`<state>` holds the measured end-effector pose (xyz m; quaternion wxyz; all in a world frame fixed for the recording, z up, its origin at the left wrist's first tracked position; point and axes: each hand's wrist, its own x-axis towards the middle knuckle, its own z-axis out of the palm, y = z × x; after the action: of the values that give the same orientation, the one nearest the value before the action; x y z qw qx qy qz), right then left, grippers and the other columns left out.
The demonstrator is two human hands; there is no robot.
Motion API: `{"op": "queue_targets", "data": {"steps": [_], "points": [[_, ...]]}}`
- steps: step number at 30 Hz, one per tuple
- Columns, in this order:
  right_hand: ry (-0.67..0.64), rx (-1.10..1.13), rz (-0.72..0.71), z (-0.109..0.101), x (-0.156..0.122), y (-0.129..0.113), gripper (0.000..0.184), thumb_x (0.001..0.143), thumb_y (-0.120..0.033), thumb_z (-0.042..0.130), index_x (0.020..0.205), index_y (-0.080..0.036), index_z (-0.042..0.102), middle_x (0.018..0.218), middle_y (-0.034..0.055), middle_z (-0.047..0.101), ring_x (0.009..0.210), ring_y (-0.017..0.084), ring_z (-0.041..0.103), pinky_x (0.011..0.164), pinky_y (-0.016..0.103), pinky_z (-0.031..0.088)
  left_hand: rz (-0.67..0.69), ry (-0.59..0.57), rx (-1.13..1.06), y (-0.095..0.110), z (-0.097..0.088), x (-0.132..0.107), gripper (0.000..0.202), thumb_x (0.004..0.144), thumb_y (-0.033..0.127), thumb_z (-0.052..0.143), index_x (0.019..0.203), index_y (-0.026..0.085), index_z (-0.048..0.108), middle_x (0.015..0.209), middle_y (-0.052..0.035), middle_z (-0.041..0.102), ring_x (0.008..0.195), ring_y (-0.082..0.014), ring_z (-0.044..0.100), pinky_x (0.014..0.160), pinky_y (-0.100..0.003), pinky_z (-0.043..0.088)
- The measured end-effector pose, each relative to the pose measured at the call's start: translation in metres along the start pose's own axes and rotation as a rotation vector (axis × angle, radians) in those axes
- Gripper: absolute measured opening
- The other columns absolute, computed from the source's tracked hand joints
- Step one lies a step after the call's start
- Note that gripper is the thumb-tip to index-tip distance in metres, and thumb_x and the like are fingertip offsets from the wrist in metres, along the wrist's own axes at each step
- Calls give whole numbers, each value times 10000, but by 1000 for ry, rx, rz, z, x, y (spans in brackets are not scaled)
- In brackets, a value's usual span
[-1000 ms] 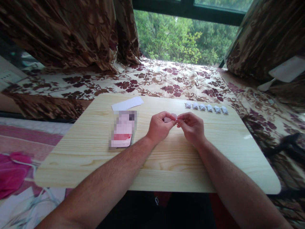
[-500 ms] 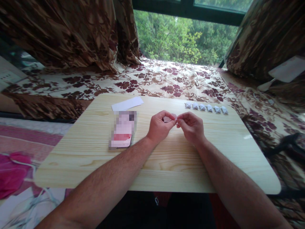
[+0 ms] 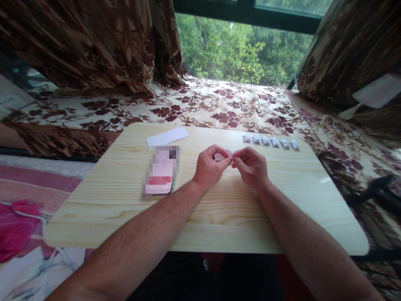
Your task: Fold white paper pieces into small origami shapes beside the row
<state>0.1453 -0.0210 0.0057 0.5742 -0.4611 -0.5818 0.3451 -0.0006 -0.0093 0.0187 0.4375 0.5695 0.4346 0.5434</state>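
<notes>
Above the middle of the wooden table (image 3: 225, 217), my left hand (image 3: 209, 166) pinches a small folded piece of white paper (image 3: 228, 153) between thumb and forefinger. My right hand (image 3: 252, 166) meets it from the other side, its fingertips closed at the paper's right edge. Most of the paper is hidden by the fingers, so its exact shape does not show. Beyond the right hand, several small white folded paper shapes (image 3: 266, 141) stand in a row. White paper strips (image 3: 167, 136) lie flat at the far left part of the table.
A phone (image 3: 163, 167), partly blurred out, lies left of my hands, just below the strips. Behind the table is a flower-patterned cloth ledge (image 3: 228, 104) under a window. Cables (image 3: 64, 261) and pink fabric (image 3: 19, 228) are off the table's left side.
Both hands stay in nearly the same place, still at the paper. Only slight finger movement and a tiny shift of the view show.
</notes>
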Motion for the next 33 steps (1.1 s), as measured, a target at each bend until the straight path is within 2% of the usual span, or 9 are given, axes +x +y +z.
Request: {"op": "queue_targets", "data": {"steps": [6, 11, 17, 20, 24, 33], "points": [[3, 16, 2, 1, 0, 1, 103, 791, -260, 693, 810, -186, 625, 719, 7, 675, 606, 136, 639, 585, 281, 546, -2, -3, -8, 0, 1, 0, 158, 695, 256, 750, 709, 163, 622, 637, 28, 591, 547, -78, 447, 504, -210, 351], [13, -16, 8, 1, 0, 0, 119, 792, -280, 692, 794, -189, 616, 687, 1, 658, 590, 133, 630, 579, 276, 538, -6, -4, -15, -4, 1, 1, 228, 695, 307, 764, 748, 176, 586, 621, 41, 542, 535, -77, 447, 488, -206, 334], [0, 95, 37, 2, 2, 0, 234, 740, -288, 753, 908, -200, 616, 795, 8, 681, 635, 127, 639, 597, 267, 539, -15, -34, -111, -7, 1, 2, 375, 685, 258, 765, 991, 205, 554, 727, 32, 607, 576, -97, 542, 526, -212, 404], [-28, 62, 71, 3, 1, -1, 222, 749, -324, 755, 883, -189, 641, 734, 16, 687, 616, 132, 633, 576, 263, 522, -32, -38, -149, -8, 0, 2, 454, 684, 232, 757, 1078, 206, 534, 727, 30, 620, 602, -112, 573, 554, -221, 431], [-27, -4, 79, 2, 0, -6, 201, 770, -360, 735, 796, -179, 651, 656, 16, 682, 570, 131, 617, 535, 253, 490, -32, -40, -148, -7, 0, 3, 448, 681, 236, 759, 1071, 196, 542, 743, 19, 634, 618, -114, 582, 564, -222, 435], [-24, -68, 101, 1, 1, -9, 164, 793, -327, 689, 776, -167, 660, 618, 12, 674, 535, 123, 602, 508, 237, 458, -32, -51, -124, -4, 0, 2, 412, 689, 234, 751, 1045, 192, 548, 770, 1, 651, 629, -122, 598, 566, -225, 447]]}}
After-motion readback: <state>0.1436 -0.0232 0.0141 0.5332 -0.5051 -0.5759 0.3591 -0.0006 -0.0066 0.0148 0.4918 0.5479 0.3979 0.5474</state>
